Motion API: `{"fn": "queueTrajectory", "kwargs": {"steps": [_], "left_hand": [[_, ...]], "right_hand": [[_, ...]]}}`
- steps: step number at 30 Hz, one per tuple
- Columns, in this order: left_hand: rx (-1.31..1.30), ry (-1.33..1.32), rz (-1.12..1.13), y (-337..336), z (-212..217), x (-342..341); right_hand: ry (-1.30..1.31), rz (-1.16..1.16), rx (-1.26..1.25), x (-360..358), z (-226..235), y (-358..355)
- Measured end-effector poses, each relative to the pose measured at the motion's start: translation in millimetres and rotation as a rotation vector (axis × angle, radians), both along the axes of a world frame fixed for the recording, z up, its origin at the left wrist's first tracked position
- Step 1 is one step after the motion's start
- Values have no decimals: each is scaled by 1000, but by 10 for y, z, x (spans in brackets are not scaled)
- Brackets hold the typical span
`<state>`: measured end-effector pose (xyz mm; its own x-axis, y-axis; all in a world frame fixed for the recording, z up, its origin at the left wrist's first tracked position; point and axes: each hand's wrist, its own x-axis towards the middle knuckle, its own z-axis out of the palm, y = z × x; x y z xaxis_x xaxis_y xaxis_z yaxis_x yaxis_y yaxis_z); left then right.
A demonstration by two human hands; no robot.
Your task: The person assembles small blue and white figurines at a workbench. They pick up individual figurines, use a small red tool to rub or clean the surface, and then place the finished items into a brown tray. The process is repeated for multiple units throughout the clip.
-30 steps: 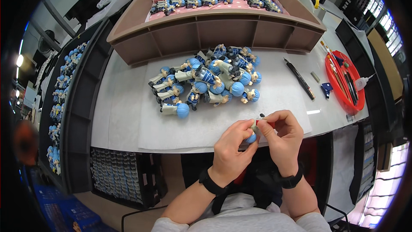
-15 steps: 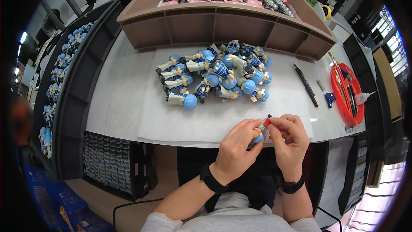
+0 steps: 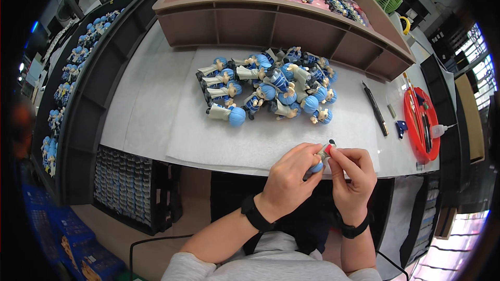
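Observation:
Near the front edge of the table, my left hand (image 3: 284,182) is closed around a small figurine (image 3: 316,168) with blue hair. The figurine's head points toward me, and its dark feet stick out beyond my fingers. My right hand (image 3: 355,181) pinches a small flat red piece (image 3: 328,149) against the figurine's pale body; its material cannot be made out. My fingers cover much of the figurine. Beyond my hands, a pile of similar blue-haired figurines (image 3: 277,80) lies on a white sheet (image 3: 229,145), with several laid side by side at its left.
A brown crate (image 3: 245,27) with figurines on pink lining stands at the back. Dark trays (image 3: 96,80) of figurines are at the left. To the right lie a black pen-like tool (image 3: 376,108), a dark blue clip-like piece (image 3: 401,128) and a red basket (image 3: 433,151) holding brushes.
The whole view has tilted and shifted slightly. My right fingers and the red piece have moved a little on the figurine, and both hands keep their hold.

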<state>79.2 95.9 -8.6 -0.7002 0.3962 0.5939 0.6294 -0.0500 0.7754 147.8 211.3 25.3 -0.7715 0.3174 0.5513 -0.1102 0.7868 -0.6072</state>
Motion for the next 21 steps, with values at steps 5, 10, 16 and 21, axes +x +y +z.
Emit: {"fn": "queueTrajectory", "kwargs": {"steps": [5, 10, 16, 21], "left_hand": [[28, -51, -32, 5, 4, -8], [22, -43, -24, -11, 2, -18], [34, -132, -39, -7, 6, 1], [46, -152, -39, -3, 32, -2]], "right_hand": [[86, 1, 58, -56, -31, -2], [53, 43, 66, -87, -37, 2], [41, 35, 88, -60, -8, -5], [25, 11, 104, -60, 18, -24]]}}
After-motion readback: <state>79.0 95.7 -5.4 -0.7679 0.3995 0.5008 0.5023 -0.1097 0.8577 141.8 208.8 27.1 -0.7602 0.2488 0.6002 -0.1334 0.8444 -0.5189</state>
